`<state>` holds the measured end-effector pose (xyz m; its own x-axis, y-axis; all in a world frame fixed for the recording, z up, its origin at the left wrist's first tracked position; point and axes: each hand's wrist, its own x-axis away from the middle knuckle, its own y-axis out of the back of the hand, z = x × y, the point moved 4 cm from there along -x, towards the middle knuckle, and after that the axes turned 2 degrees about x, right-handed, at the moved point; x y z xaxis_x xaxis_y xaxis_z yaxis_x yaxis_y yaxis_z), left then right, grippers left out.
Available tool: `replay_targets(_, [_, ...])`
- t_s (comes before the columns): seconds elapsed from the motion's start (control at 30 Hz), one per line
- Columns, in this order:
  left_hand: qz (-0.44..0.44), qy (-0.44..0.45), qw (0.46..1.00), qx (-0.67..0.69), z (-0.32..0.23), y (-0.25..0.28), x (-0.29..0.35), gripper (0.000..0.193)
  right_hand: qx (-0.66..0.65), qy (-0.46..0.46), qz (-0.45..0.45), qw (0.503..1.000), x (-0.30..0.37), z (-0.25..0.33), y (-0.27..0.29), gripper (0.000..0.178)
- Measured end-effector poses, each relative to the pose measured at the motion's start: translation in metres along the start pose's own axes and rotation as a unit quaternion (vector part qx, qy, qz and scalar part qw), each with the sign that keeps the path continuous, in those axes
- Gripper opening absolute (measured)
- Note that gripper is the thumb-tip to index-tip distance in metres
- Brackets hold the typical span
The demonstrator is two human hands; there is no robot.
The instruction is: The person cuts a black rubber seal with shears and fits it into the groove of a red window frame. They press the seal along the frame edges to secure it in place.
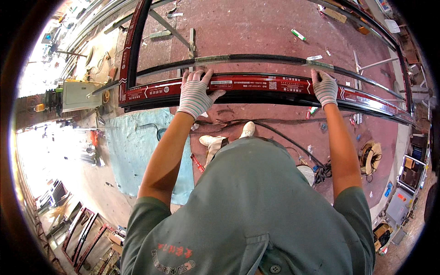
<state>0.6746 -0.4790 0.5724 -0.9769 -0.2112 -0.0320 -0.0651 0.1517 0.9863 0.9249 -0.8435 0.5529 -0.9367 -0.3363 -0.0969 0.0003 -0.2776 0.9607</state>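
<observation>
A large dark window frame [247, 84], with red printed film along its near bar, lies across metal supports in front of me. My left hand [197, 94], in a striped white glove with bare fingertips, grips the near bar toward its left corner. Its fingers reach over the far edge and its thumb points right. Farther right on the same bar, my right hand [325, 87], gloved alike, has its fingers bent over the far edge. The frame's far side runs out of the picture at the top.
A padded support rail [220, 58] passes under the frame. Black cable [286, 137] runs along the red floor near my shoes [248, 129]. A light blue sheet [133, 151] lies to the left. Several metal profiles [91, 23] are stacked at the far left.
</observation>
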Motion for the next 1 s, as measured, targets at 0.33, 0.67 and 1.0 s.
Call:
replay_targets(0.33, [0.022, -0.012, 0.999, -0.022, 0.031, 0.004, 0.008, 0.078, -0.017, 0.006, -0.018, 1.0, 0.002, 0.0, 0.0, 0.043])
replay_targets(0.67, [-0.006, -0.012, 1.0, 0.026, 0.075, 0.011, 0.023, 0.081, -0.005, 0.011, -0.007, 1.0, 0.0, 0.002, 0.002, 0.044])
replay_targets(1.0, [0.018, -0.063, 0.998, -0.001, 0.082, 0.017, 0.022, 0.074, -0.014, 0.02, -0.044, 0.999, 0.002, -0.003, -0.002, 0.042])
